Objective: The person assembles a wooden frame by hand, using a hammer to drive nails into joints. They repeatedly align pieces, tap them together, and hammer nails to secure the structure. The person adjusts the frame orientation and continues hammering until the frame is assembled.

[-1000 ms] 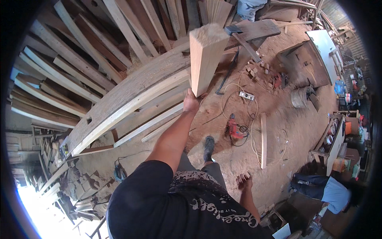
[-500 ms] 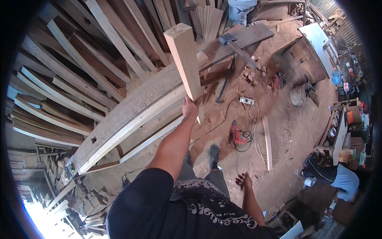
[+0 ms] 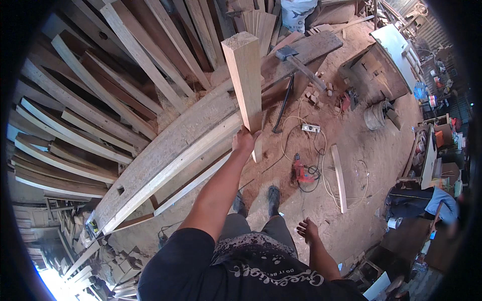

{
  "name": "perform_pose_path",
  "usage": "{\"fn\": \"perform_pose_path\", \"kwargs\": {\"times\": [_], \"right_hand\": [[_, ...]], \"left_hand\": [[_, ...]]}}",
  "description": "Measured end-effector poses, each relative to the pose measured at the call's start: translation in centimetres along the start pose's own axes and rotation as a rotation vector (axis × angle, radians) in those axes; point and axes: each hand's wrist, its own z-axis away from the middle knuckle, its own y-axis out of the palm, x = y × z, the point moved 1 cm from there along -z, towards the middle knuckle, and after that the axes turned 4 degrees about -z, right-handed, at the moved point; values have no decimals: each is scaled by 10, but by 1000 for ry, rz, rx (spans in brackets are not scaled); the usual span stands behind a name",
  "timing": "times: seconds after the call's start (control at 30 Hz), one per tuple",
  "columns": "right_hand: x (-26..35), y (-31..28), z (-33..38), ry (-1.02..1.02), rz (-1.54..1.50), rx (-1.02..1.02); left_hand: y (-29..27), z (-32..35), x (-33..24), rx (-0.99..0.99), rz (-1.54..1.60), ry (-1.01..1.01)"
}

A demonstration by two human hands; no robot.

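Note:
A thick squared timber point(image 3: 246, 83) stands tilted up beside the bench, pale on its faces. My left hand point(image 3: 244, 140) is wrapped round it near the lower part, and a short piece of it shows below my grip. My right hand point(image 3: 308, 231) hangs low on the right with its fingers apart and nothing in it. Behind the timber runs a long, dusty wooden bench point(image 3: 165, 145). On its far end lies a hammer point(image 3: 287, 53) with a blocky dark head and a long wooden handle.
Stacked boards point(image 3: 65, 113) lean on the left. A red power tool point(image 3: 303, 174), a white power strip point(image 3: 311, 128) with trailing cords, and a loose wooden strip point(image 3: 339, 178) lie on the sandy floor. A wooden box point(image 3: 376, 70) and a bucket point(image 3: 375, 118) stand at right.
The timber's top has shifted right in the view and it looks more upright. My left hand still grips it, now slightly lower in the picture. My right hand stays open.

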Motion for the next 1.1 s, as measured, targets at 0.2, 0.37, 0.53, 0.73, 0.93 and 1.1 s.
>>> {"fn": "perform_pose_path", "kwargs": {"times": [0.2, 0.37, 0.53, 0.73, 0.93, 1.1], "right_hand": [[-13, 6, -4, -12, -50, -32], [-24, -10, -20, -81, 29, -60], [-15, -20, -31, -166, -25, -51], [-65, -59, -30, -134, -72, -152], [-108, -92, -10, -99, -101, -218], [-118, -164, -36, -792, 1091, -260]], "left_hand": [[-123, 63, -68, 55, -60, 337], [-311, 95, -159, -809, 81, 1006], [-401, 41, -148, -113, -388, 795], [-409, 36, -154, -345, -469, 1157], [-408, 6, -140, -454, -697, 979], [-412, -29, -97, -6, 1, 786]]}}
